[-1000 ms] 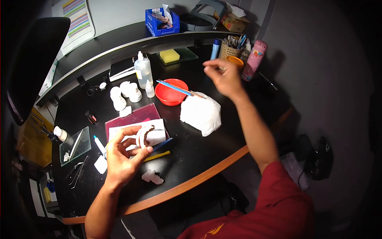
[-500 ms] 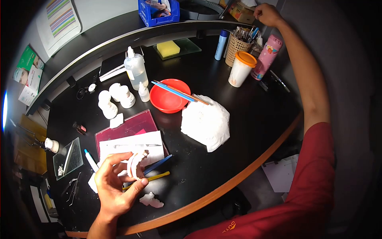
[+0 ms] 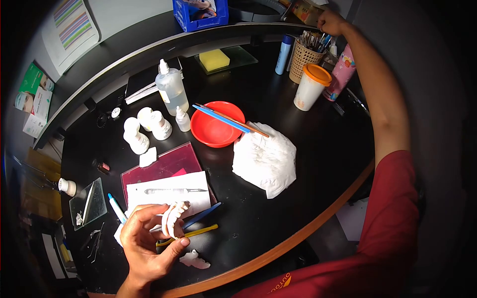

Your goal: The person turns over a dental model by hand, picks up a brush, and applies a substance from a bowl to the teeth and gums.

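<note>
- White horseshoe-shaped dental cast (image 3: 171, 218) is sitting in the left hand (image 3: 146, 243), raised just above the near edge of the black curved desk (image 3: 308, 144). The grip is clenched on it, thumb below and fingers curled over its arch.
- The right hand (image 3: 332, 21) is stretching far across the desk and hovering over the tan woven basket of brushes and tools (image 3: 302, 57). Its fingers are bunching together, but I cannot tell whether the grip is grasping a tool or is merely closed above them.
- No tool is touching the cast, so the work on it seems to be pausing between steps, with any shaping or finishing not under way at this moment.
- Materials are lying ready around it:
  - a white paper sheet (image 3: 164, 198) with a slim metal scalpel (image 3: 176, 190) on it is lying just beyond the left hand
  - a blue-handled tool (image 3: 201, 216) and a yellow-handled tool (image 3: 191, 233) are lying beside the hand
  - a small white plaster fragment (image 3: 194, 259) is lying near the desk's edge
- Farther off, two long brushes (image 3: 226, 119) are resting across a red plastic bowl (image 3: 211, 131), and a crumpled white cloth (image 3: 263, 159) is lying beside it, none of it in use.
</note>
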Available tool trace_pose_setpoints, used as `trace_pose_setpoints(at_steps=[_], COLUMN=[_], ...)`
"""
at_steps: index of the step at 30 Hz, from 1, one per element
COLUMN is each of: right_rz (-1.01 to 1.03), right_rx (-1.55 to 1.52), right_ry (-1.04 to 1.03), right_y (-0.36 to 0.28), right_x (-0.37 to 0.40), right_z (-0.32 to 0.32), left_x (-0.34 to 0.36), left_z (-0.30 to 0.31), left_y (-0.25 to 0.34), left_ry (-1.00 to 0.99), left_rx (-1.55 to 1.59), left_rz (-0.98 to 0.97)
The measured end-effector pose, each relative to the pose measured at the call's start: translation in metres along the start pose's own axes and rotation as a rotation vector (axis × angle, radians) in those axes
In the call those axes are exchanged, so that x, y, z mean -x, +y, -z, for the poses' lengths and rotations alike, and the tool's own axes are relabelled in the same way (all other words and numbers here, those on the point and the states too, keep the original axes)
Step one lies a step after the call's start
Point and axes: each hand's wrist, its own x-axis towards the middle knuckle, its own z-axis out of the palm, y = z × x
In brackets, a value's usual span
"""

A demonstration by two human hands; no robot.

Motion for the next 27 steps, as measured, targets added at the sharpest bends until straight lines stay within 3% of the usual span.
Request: trace_pose_setpoints(at_steps=[8,14,21,27], right_rz=[-0.119,-0.093,-0.047,-0.085], right_rx=[0.003,0.049,0.106,0.186], right_ry=[-0.058,-0.131,0.002,0.146], right_y=[-0.026,-0.023,-0.006,0.008], right_x=[0.006,-0.002,-0.011,-0.011], right_z=[-0.004,-0.013,-0.016,0.032], left_x=[-0.002,-0.005,-0.004,-0.003], left_z=[-0.002,-0.003,-0.002,-0.003], left_y=[0.002,0.007,0.008,0.008], left_ry=[0.003,-0.007,-0.015,-0.022], left_rx=[0.003,0.021,0.026,0.018], left_rz=[0.029,0.011,0.015,-0.009])
